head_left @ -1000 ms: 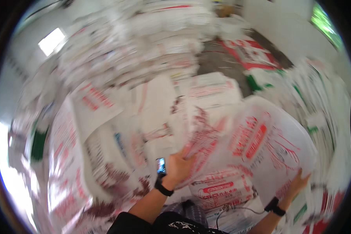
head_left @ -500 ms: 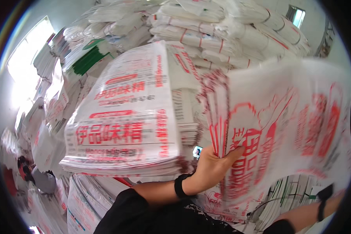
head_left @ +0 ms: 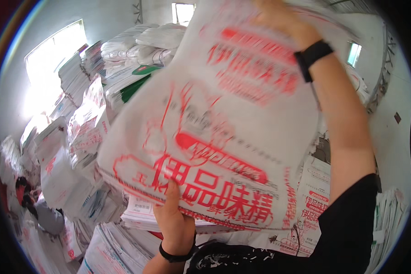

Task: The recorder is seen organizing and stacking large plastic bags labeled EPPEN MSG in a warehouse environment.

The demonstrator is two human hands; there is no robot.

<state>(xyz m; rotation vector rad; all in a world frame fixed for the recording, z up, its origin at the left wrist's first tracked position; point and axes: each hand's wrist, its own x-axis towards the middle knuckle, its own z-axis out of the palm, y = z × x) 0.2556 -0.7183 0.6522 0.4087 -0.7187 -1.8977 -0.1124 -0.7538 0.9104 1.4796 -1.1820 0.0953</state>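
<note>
A large white woven sack (head_left: pixel 242 123) with red print and a stitched lower edge is held up slantwise in front of me. My left hand (head_left: pixel 176 223) grips that lower edge, thumb on the printed face and fingers behind it. Whether one sack or several layers are in it, I cannot tell. High up, my right hand (head_left: pixel 278 18) lies against the sack's upper part; its fingers are blurred and partly cut off by the frame's edge. Behind the lower left of the sack, a stack of printed sacks (head_left: pixel 139 208) shows only in part.
Piles of folded white sacks (head_left: pixel 84 118) rise on the left below a bright window (head_left: pixel 57 59). A green bundle (head_left: pixel 134 89) lies among them. More printed sacks (head_left: pixel 313 205) lie at the lower right, beside upright bundles (head_left: pixel 388 228). Stacked sacks (head_left: pixel 118 246) stand near my left forearm.
The sack has swung from the right to the middle and hides most of the stack there. My right arm has risen from the lower right; my left hand has moved lower and leftward.
</note>
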